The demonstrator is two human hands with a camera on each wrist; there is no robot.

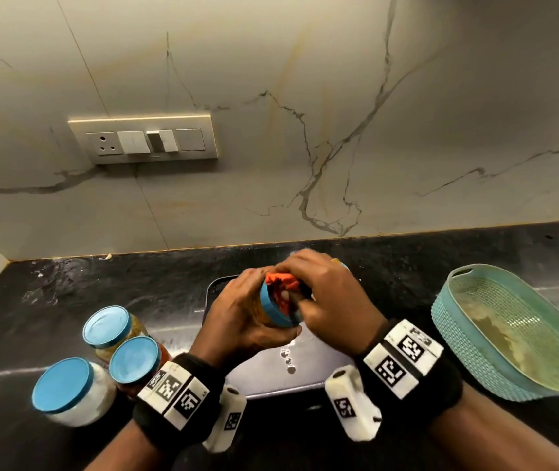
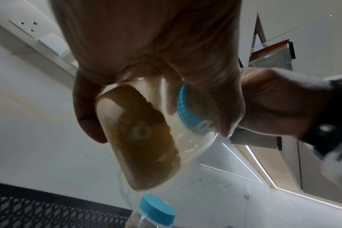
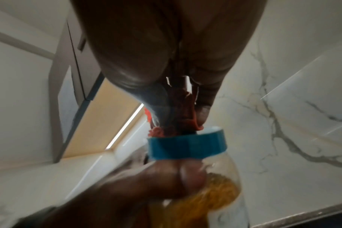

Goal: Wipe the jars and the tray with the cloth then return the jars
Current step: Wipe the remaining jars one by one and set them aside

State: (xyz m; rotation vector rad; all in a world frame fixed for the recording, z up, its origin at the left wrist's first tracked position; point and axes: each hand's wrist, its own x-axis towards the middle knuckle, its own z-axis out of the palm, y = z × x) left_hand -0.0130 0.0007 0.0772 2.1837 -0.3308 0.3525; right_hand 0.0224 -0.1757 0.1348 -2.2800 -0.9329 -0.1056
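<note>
Item: clear plastic jar with blue lid and yellow-brown contents [image 1: 273, 309], held tilted above the grey metal tray [image 1: 308, 365] at centre. My left hand [image 1: 237, 317] has its fingers curled round the jar's body, thumb under the lid. My right hand [image 1: 332, 300], at 3 o'clock, pinches the bunched orange cloth [image 1: 281, 283] against the lid top. Three more blue-lidded jars [image 1: 128, 358] stand on the black counter [image 1: 67, 290] at 8 o'clock; teal woven basket [image 1: 468, 345] at 3 o'clock.

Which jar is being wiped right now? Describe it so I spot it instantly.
Start at the black countertop, then the grey tray at its middle. Above it, the left hand grips a tilted jar of brownish-yellow contents; unlike the three standing jars at left, an orange cloth presses its blue lid.
</note>
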